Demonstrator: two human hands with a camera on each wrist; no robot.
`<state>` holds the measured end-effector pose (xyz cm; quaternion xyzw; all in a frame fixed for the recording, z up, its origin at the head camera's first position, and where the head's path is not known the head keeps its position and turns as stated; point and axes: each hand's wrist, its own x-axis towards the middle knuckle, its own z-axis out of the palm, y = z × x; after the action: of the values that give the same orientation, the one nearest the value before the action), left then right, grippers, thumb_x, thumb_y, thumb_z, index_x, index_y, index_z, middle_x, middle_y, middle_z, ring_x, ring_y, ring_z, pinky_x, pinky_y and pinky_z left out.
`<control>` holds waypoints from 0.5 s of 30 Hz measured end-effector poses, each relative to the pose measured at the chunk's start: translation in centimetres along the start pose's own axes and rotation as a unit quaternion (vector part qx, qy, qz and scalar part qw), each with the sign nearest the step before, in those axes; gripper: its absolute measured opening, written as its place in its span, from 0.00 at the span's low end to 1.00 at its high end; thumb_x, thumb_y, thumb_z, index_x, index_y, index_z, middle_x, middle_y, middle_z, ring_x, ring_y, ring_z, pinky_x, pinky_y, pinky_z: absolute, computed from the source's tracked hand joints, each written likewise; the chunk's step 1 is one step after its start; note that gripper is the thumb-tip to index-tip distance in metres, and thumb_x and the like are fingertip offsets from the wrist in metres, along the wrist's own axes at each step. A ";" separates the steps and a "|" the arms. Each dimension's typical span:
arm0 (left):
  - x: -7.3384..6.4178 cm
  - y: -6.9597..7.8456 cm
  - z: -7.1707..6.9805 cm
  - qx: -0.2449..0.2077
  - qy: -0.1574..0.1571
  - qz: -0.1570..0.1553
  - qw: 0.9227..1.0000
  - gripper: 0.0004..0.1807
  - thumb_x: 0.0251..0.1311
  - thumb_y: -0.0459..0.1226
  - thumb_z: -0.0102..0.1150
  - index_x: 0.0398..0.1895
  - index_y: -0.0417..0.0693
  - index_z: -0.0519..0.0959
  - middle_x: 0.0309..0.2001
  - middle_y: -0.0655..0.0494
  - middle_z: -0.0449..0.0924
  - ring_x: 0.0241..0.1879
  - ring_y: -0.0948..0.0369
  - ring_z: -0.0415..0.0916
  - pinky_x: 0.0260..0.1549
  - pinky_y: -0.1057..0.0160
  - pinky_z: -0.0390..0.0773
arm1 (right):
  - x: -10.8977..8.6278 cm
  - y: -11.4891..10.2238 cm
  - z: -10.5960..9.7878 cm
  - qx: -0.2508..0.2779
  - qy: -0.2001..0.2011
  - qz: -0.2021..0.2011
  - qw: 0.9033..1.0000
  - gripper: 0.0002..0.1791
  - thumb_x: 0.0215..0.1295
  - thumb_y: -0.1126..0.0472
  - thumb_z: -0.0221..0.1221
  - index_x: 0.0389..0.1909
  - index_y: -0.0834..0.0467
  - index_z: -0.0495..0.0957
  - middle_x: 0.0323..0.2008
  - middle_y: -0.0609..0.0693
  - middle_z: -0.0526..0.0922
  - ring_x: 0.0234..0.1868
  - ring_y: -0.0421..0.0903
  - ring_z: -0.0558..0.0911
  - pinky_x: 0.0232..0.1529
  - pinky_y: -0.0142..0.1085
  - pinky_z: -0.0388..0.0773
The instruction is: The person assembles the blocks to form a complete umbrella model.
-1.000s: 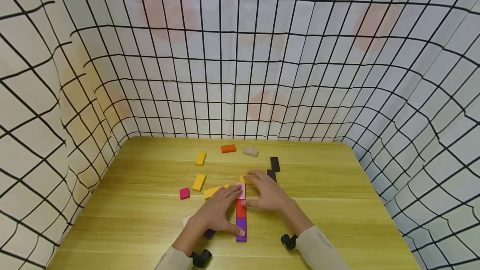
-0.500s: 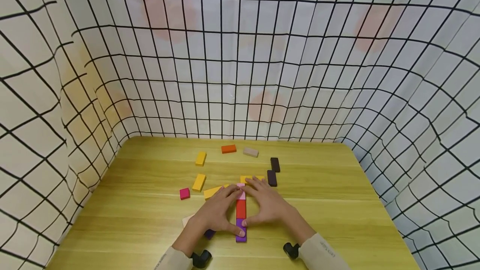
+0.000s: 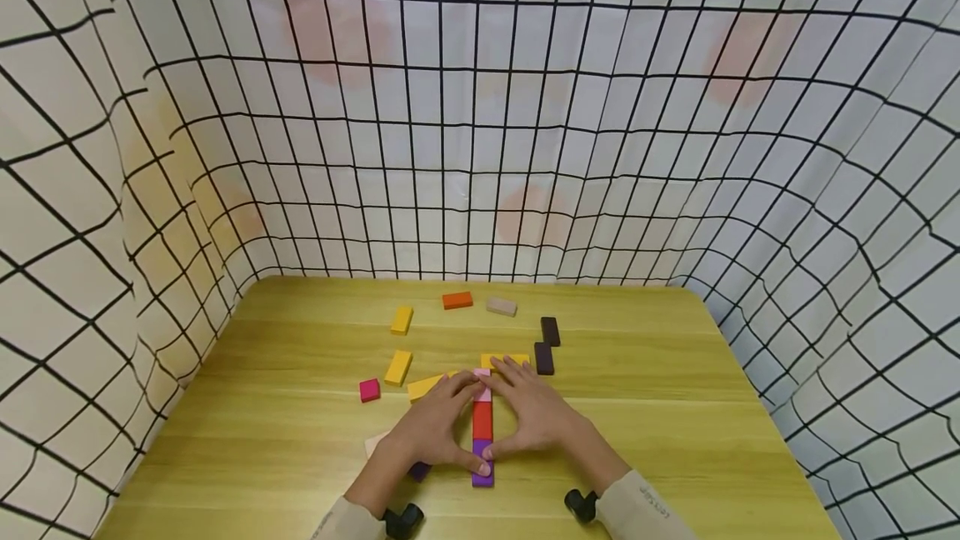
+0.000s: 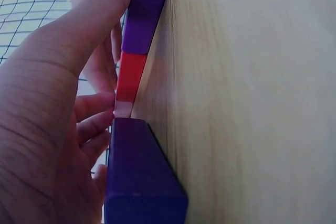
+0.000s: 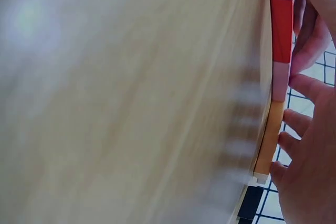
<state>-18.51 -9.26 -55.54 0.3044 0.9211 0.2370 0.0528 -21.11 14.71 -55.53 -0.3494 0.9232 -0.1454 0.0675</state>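
Observation:
A line of blocks lies end to end on the wooden table: purple, red and pink. At its far end a yellow block runs crosswise. My left hand rests over the line from the left, thumb on the purple block and fingertips at the pink one. From the right, my right hand spreads over it, its thumb at the purple block and its fingers touching the pink and yellow blocks. Both hands have relaxed, spread fingers. A dark purple block lies beneath my left wrist.
Another yellow block and a pale block are partly covered by my left hand. Around them lie two yellow blocks, a crimson block, an orange block, a grey block and two black blocks.
My right hand has shifted slightly toward me, its thumb going from the red block to the purple one and its fingers uncovering a black block. My left hand stays in place.

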 end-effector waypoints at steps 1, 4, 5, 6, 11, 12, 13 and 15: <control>0.0 0.0 0.0 0.000 -0.001 0.000 1.000 0.69 0.34 0.78 0.70 0.79 0.52 0.63 0.79 0.57 0.58 0.79 0.51 0.56 0.79 0.45 0.54 | 0.0 0.0 0.0 0.002 0.001 -0.001 1.000 0.66 0.47 0.15 0.60 0.83 0.44 0.52 0.84 0.54 0.48 0.84 0.59 0.46 0.82 0.59 0.42; -0.1 0.0 0.1 0.004 0.001 0.002 1.000 0.69 0.35 0.78 0.70 0.79 0.51 0.63 0.79 0.56 0.58 0.79 0.51 0.57 0.79 0.45 0.54 | -0.1 -0.1 0.1 0.003 0.000 -0.001 1.000 0.66 0.47 0.15 0.60 0.83 0.45 0.52 0.84 0.55 0.48 0.84 0.59 0.46 0.81 0.60 0.43; -0.1 0.0 0.1 0.007 0.001 0.004 1.000 0.69 0.35 0.78 0.70 0.79 0.51 0.63 0.80 0.56 0.58 0.79 0.51 0.57 0.80 0.46 0.54 | -0.1 -0.2 0.1 0.006 0.000 -0.001 1.000 0.66 0.47 0.16 0.60 0.83 0.45 0.52 0.84 0.55 0.48 0.84 0.60 0.46 0.81 0.60 0.43; -0.2 0.1 0.1 0.011 0.002 0.006 1.000 0.69 0.35 0.78 0.70 0.79 0.50 0.63 0.80 0.55 0.58 0.79 0.51 0.57 0.80 0.46 0.54 | -0.1 -0.2 0.1 0.007 0.001 -0.001 1.000 0.66 0.47 0.16 0.60 0.83 0.45 0.52 0.84 0.55 0.48 0.84 0.60 0.46 0.81 0.61 0.43; -0.3 0.1 0.0 0.029 0.002 0.017 0.999 0.69 0.37 0.78 0.68 0.80 0.47 0.62 0.80 0.53 0.58 0.79 0.49 0.58 0.79 0.46 0.54 | -0.1 -0.1 0.1 0.009 0.002 0.001 1.000 0.66 0.47 0.16 0.61 0.83 0.44 0.53 0.84 0.54 0.48 0.84 0.60 0.46 0.81 0.62 0.44; -0.3 0.2 0.0 0.031 0.001 0.018 0.999 0.69 0.38 0.78 0.67 0.80 0.47 0.62 0.80 0.53 0.58 0.78 0.49 0.59 0.79 0.46 0.54 | -0.1 -0.1 0.1 0.009 0.002 0.002 1.000 0.65 0.47 0.16 0.61 0.83 0.44 0.53 0.84 0.54 0.48 0.84 0.59 0.46 0.81 0.61 0.44; -0.3 0.2 0.0 0.032 0.000 0.018 0.999 0.69 0.38 0.78 0.67 0.80 0.47 0.62 0.80 0.52 0.57 0.79 0.49 0.59 0.79 0.46 0.54 | 0.0 -0.1 0.1 0.010 0.001 0.003 1.000 0.65 0.47 0.16 0.61 0.83 0.44 0.53 0.84 0.54 0.48 0.84 0.59 0.46 0.81 0.62 0.44; -0.4 0.3 0.0 0.033 -0.002 0.016 0.999 0.69 0.39 0.78 0.67 0.80 0.46 0.62 0.80 0.52 0.57 0.79 0.48 0.59 0.79 0.46 0.54 | 0.0 -0.1 0.1 0.013 0.000 0.005 1.000 0.65 0.47 0.16 0.61 0.83 0.44 0.53 0.84 0.54 0.48 0.84 0.59 0.46 0.81 0.62 0.44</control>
<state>-18.04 -9.23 -55.39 0.3212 0.9233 0.2066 0.0404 -21.02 14.64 -55.56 -0.3442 0.9228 -0.1568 0.0729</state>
